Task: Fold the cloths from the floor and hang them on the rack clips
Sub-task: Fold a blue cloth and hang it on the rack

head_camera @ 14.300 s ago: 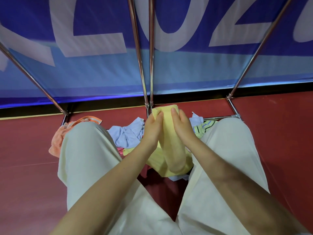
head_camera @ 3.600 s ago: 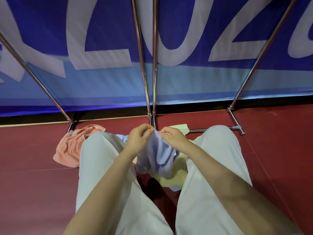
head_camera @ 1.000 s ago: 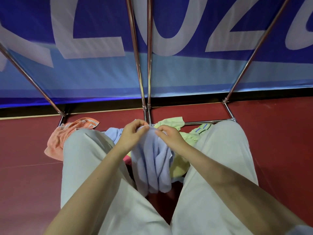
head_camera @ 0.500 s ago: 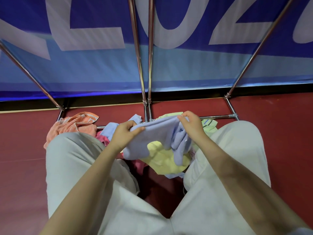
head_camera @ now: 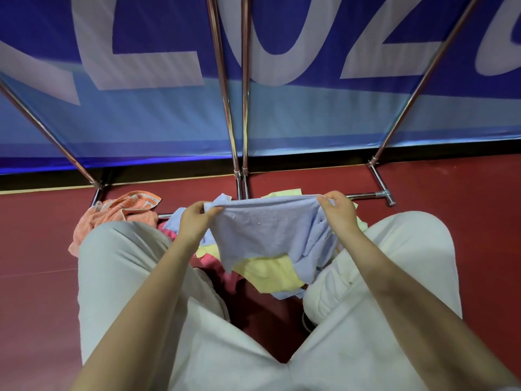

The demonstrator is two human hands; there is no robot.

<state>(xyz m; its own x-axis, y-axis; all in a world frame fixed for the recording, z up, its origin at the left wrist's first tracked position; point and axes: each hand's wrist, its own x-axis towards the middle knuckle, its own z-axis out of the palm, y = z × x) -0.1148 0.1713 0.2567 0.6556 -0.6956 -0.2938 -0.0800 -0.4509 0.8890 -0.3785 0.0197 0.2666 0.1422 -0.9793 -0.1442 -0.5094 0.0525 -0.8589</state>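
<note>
I squat over a pile of cloths on the red floor. A light blue cloth [head_camera: 267, 230] is stretched out between my hands above the pile. My left hand [head_camera: 196, 221] pinches its left top corner and my right hand [head_camera: 338, 211] pinches the right top corner, where the fabric bunches and hangs down. Beneath it lies a yellow cloth [head_camera: 270, 273], with a pink cloth [head_camera: 210, 262] at its left. The chrome rack [head_camera: 244, 108] rises right behind the pile; its clips are out of view.
An orange cloth [head_camera: 118, 213] lies crumpled on the floor by my left knee. The rack's base bar [head_camera: 372, 195] runs along the floor to the right. Slanted rack legs [head_camera: 50, 136] spread to both sides before a blue banner [head_camera: 310, 114]. My knees flank the pile.
My hands have drawn apart, spreading the light blue cloth from a hanging bunch into a wide sheet held by its top edge.
</note>
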